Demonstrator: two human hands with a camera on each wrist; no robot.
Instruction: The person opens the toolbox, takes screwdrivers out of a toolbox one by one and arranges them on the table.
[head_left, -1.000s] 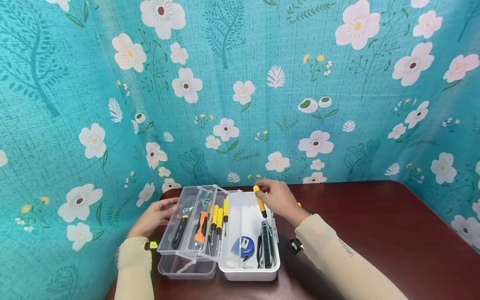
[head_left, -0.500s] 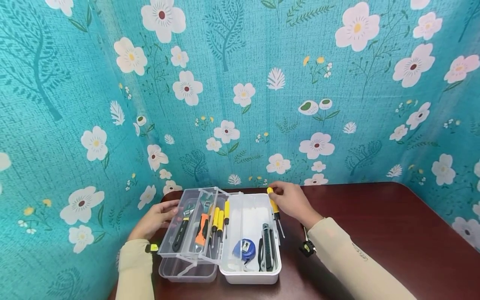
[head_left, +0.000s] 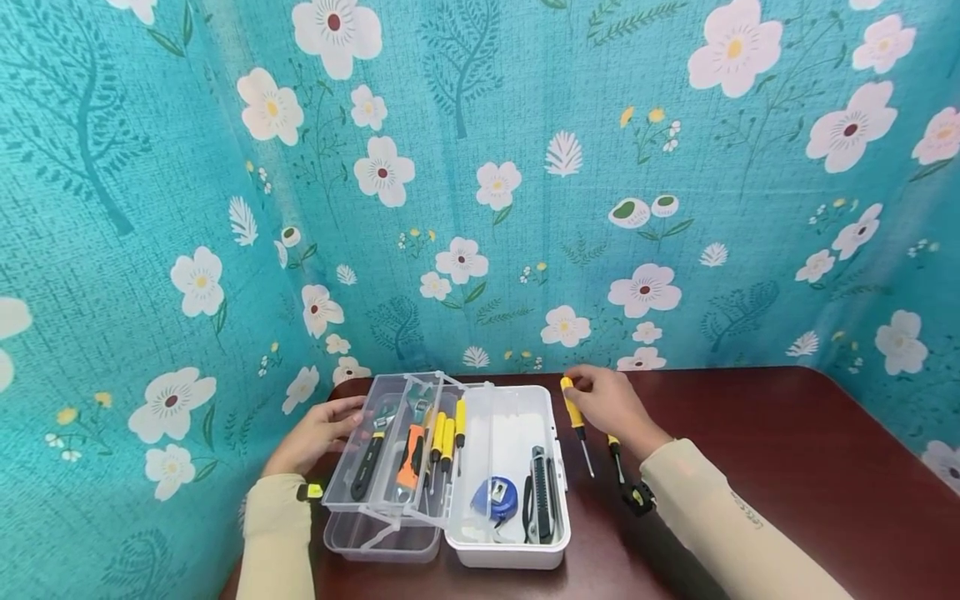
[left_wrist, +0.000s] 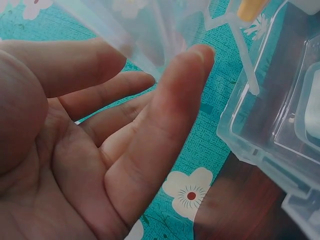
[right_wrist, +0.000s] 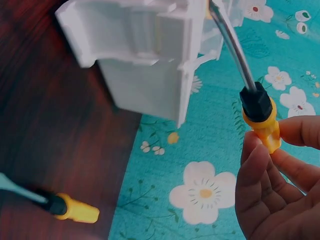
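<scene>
My right hand [head_left: 611, 408] pinches a yellow-handled screwdriver [head_left: 572, 404] by its handle, shaft pointing down, just right of the white toolbox [head_left: 517, 412]. In the right wrist view, thumb and fingers hold the end of that screwdriver [right_wrist: 261, 107]. My left hand [head_left: 318, 435] is at the raised clear lid [head_left: 339, 467] on the left, fingers loosely extended against the plastic. On the toolbox floor lie a blue tape measure [head_left: 506, 500] and a dark utility knife [head_left: 540, 500]. A second screwdriver [head_left: 615, 448] lies on the table, partly behind my right wrist.
Inside the clear compartments are a black-handled adjustable wrench [head_left: 367, 467], an orange-handled tool [head_left: 410, 458] and several yellow screwdrivers [head_left: 447, 437]. A flowered teal cloth [head_left: 562, 250] hangs behind the dark red table [head_left: 750, 467].
My right hand has carried the screwdriver rightward, out from over the white toolbox to above the table beside it. The left hand stays at the clear lid.
</scene>
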